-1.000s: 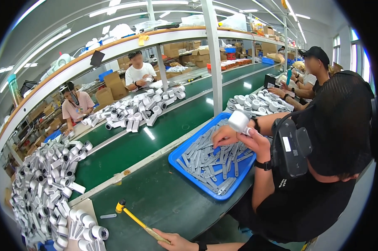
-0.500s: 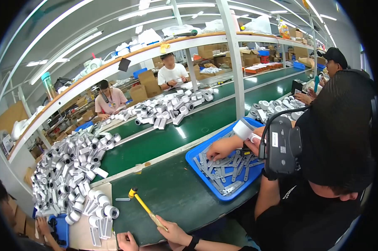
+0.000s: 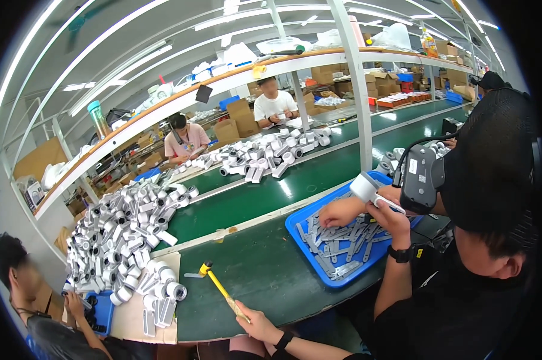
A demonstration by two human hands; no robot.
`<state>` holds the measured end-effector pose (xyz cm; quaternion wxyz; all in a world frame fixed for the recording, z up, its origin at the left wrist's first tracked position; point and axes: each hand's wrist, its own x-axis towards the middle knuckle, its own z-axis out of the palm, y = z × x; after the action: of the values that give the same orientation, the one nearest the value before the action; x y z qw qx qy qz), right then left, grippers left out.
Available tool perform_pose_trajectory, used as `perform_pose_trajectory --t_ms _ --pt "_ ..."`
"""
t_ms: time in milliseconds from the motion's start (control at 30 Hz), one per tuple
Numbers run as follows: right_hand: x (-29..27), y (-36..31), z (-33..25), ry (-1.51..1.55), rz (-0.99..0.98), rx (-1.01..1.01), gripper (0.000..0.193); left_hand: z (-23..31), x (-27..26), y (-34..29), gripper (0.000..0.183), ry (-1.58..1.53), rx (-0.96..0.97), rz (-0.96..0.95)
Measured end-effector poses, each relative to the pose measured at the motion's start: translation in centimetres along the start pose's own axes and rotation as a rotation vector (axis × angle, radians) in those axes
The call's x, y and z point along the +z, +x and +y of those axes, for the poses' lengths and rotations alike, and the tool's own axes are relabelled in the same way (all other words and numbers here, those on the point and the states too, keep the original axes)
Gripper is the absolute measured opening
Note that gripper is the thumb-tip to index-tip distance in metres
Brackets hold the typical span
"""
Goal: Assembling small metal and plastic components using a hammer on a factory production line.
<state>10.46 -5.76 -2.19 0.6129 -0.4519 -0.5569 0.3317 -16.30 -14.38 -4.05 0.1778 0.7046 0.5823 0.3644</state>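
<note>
My right hand (image 3: 258, 326), a dark band on its wrist, is closed round the grip of a yellow mallet (image 3: 220, 287). The mallet's head is over the dark green bench, right beside a small flat grey strip (image 3: 193, 275). Whether the head touches the bench I cannot tell. My left hand is out of view. Left of the mallet, several white and grey plastic housings (image 3: 163, 288) with round heads lie on a sheet of cardboard (image 3: 170, 264).
A large heap of such housings (image 3: 118, 240) rises at the left. A blue tray (image 3: 295, 231) of grey strips stands right, where a co-worker in black holds a white housing (image 3: 367, 189). Another person sits at far left by a blue bin (image 3: 105, 312). The green conveyor (image 3: 223, 210) runs behind.
The view has shifted left, so the scene sits further right. My left hand, at the bench edge before, has left the view. The right hand still grips the mallet.
</note>
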Motion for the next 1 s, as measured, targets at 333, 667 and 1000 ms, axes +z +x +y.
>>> perform_pose_trajectory --t_ms 333,667,1000 --pt "-1.0 0.0 -0.7 0.068 -0.097 -0.025 0.06 -0.8 -2.3 -7.0 0.026 -0.005 -0.211 -0.172" --pt "-1.8 -0.1 -1.7 0.065 -0.208 0.143 0.056 -0.5 -4.4 -10.2 0.027 -0.026 -0.369 -0.319" --pt "-1.6 -0.3 -1.2 0.047 -0.167 0.069 0.056 -1.0 -6.5 -11.5 0.029 -0.074 -0.513 -0.486"
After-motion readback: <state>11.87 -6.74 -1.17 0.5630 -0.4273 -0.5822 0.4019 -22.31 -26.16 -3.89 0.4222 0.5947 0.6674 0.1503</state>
